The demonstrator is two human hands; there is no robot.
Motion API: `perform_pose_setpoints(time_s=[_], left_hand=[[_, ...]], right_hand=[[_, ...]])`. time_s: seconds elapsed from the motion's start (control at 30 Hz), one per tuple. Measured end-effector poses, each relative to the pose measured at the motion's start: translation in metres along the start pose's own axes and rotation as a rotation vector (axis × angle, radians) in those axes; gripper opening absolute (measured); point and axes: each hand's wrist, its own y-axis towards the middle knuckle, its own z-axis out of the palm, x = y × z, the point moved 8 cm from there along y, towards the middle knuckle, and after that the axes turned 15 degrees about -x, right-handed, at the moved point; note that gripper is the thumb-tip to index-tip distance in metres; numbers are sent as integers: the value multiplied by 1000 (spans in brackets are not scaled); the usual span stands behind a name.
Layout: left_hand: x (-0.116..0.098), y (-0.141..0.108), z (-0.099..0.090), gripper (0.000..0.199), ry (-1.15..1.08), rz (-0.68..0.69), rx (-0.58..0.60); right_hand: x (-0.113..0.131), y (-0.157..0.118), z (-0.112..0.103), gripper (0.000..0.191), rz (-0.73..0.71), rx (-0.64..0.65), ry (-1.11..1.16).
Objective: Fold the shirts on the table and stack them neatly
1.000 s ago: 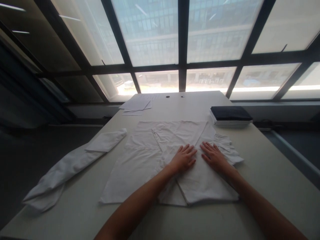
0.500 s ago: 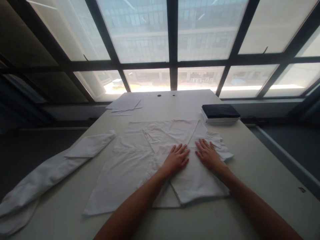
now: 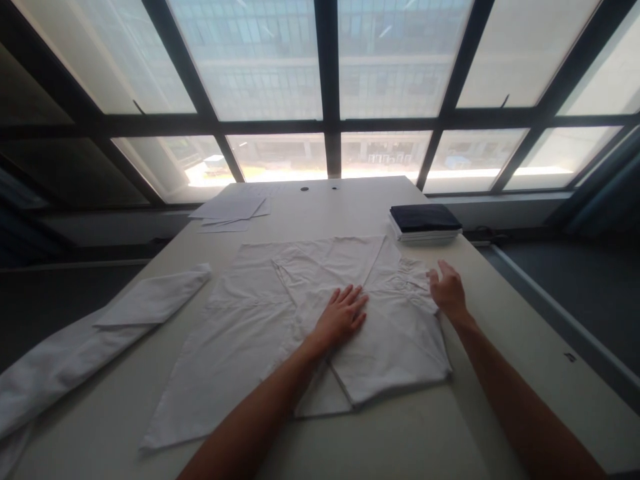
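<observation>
A white garment (image 3: 250,333) lies spread on the pale table (image 3: 400,433), with creases and gathered fabric near its right edge. My left hand (image 3: 341,315) rests flat on the middle of the garment, fingers spread. At the garment's gathered right edge is my right hand (image 3: 449,290), with its fingers curled and the fingertips at the fabric. The thumb and fingers seem closed on the edge of the cloth.
A long folded white cloth (image 3: 115,327) lies along the table's left side. Paper sheets (image 3: 233,207) are at the back left. A stack of folded cloth, dark on top (image 3: 425,218), sits at the back right. Large windows stand behind the table.
My right hand has moved right, off the garment's middle to its gathered edge, and its fingers have curled. My left hand stays flat on the garment. The view has shifted slightly.
</observation>
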Motion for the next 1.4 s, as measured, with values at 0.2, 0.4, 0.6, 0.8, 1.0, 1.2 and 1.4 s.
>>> perform_pose_setpoints(time_s=[0.2,0.4,0.6,0.8,1.0,1.2,1.4], left_hand=[[1,1,0,50,-9,0,6],[1,1,0,50,-7,7,0],[2,2,2,50,28,11,8],[2,1,1,50,29,13,5],[1,2,0,50,29,12,0],[1,2,-1,49,27,17,-14],[1,2,-1,49,26,14,-8]], right_hand=[[-31,-9,-3,51,209,231,-107],[-23,-9,-2,52,212,204,-138],[-41,-6,5,43,422,328,73],[-34,-13,3,50,724,375,572],[9,-5,-11,60,529,233,844],[65,-24,-11,53,60,358,739],[73,-38,-1,41,-39,467,667]])
